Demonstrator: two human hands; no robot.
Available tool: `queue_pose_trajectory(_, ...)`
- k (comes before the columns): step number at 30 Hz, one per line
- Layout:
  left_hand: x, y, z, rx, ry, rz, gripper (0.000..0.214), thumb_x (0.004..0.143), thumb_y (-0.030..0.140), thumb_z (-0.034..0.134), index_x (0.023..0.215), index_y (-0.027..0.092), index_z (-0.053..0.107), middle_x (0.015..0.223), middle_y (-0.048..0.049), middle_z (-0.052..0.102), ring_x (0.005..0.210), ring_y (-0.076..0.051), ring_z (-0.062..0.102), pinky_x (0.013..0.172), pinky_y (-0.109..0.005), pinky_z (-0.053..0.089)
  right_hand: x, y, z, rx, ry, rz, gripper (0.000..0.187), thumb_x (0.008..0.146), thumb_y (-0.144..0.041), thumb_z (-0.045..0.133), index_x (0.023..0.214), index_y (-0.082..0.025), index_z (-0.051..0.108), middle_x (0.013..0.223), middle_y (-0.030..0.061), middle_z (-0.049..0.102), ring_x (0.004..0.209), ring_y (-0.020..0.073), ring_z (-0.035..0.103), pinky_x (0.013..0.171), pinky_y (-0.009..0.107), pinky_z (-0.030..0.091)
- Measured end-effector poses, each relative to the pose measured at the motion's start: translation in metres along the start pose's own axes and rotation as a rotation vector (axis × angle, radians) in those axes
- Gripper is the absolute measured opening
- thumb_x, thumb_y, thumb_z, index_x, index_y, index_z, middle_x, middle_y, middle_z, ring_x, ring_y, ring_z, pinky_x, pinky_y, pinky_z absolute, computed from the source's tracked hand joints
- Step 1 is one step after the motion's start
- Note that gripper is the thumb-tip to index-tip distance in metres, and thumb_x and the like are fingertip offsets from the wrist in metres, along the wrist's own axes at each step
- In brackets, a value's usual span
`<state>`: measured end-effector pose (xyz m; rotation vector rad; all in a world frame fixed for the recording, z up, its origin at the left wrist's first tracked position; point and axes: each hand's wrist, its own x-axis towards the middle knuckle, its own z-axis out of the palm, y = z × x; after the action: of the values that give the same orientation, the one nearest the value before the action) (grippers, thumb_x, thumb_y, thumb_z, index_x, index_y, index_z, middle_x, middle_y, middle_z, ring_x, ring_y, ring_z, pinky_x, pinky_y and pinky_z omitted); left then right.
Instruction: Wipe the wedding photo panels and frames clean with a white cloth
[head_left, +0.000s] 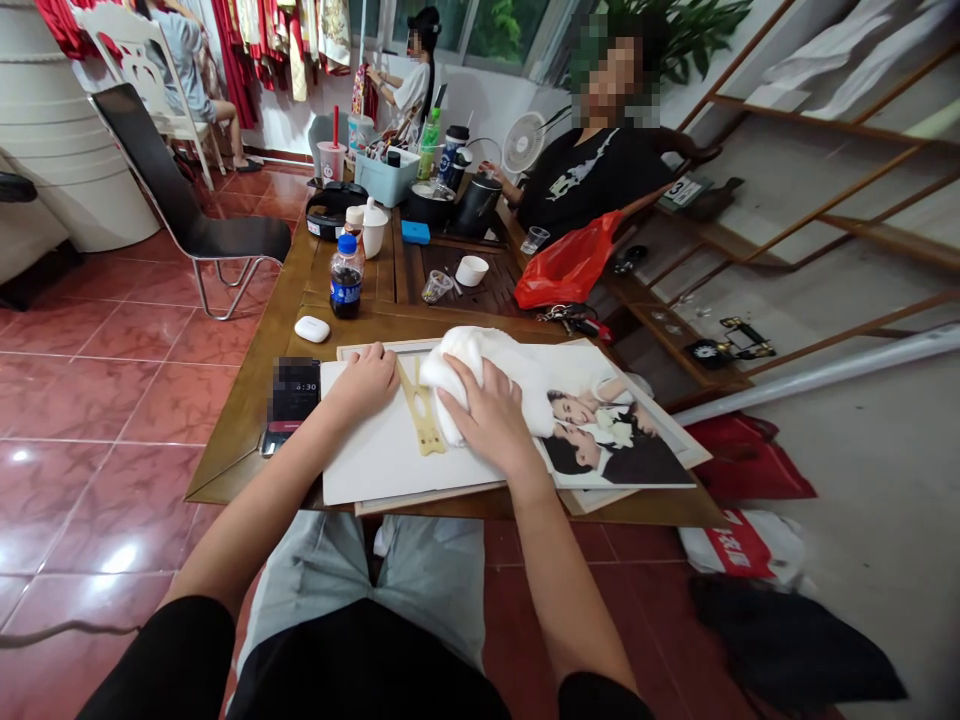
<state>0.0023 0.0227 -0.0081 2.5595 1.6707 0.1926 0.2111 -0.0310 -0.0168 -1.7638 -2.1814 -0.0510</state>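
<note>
My right hand is closed on a bunched white cloth and presses it against a flat white board. My left hand rests on the board's far left part, fingers stretched over its surface and holding nothing. Between my hands shows a flat yellowish piece with a bear-face-shaped end, its upper part close to the cloth. A large wedding photo print of a couple covers the board's right side. Other pale boards or frames stick out beneath this one.
Left of the board lie a phone and a white earbud case. Beyond stand a cola bottle, a white cup and a red plastic bag. A person in black sits across the wooden table.
</note>
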Motion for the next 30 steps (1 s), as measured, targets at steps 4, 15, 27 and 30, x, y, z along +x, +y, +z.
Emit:
queue_pose_trajectory(4, -0.002, 0.000, -0.004, 0.000, -0.048, 0.005, 0.034, 0.104, 0.020, 0.036, 0.124, 0.007, 0.060, 0.126, -0.0230, 0.062, 0.119, -0.036, 0.059, 0.100, -0.049, 0.046, 0.008, -0.020, -0.003, 0.077, -0.093, -0.147, 0.056, 0.106, -0.052, 0.034, 0.159, -0.032, 0.041, 0.150, 0.0157, 0.047, 0.142, 0.0308, 0.042, 0.116, 0.053, 0.034)
queue_pose_trajectory(15, 0.000, -0.001, 0.000, 0.003, 0.002, 0.002, 0.039, 0.106, 0.023, 0.029, 0.123, 0.008, 0.061, 0.125, -0.0223, 0.062, 0.120, -0.035, 0.059, 0.102, -0.051, 0.045, 0.018, 0.007, -0.006, 0.002, -0.021, -0.033, 0.056, 0.103, -0.054, 0.041, 0.155, -0.032, 0.048, 0.141, 0.0166, 0.055, 0.128, 0.0356, 0.052, 0.106, 0.054, 0.040)
queue_pose_trajectory(27, 0.000, 0.002, 0.000, 0.008, 0.001, -0.015, 0.040, 0.106, 0.023, 0.030, 0.125, 0.006, 0.061, 0.126, -0.0219, 0.062, 0.121, -0.035, 0.058, 0.104, -0.050, 0.044, -0.045, 0.007, -0.013, -0.039, 0.008, -0.067, 0.054, 0.103, -0.052, 0.044, 0.153, -0.033, 0.050, 0.140, 0.0156, 0.053, 0.129, 0.0347, 0.052, 0.106, 0.053, 0.042)
queue_pose_trajectory(30, -0.001, 0.002, -0.002, -0.013, -0.010, -0.022, 0.039, 0.106, 0.023, 0.031, 0.123, 0.007, 0.061, 0.127, -0.0224, 0.062, 0.122, -0.035, 0.058, 0.104, -0.049, 0.044, -0.075, 0.007, -0.016, -0.057, 0.045, -0.101, 0.054, 0.103, -0.053, 0.043, 0.153, -0.033, 0.050, 0.139, 0.0154, 0.052, 0.127, 0.0346, 0.053, 0.105, 0.053, 0.041)
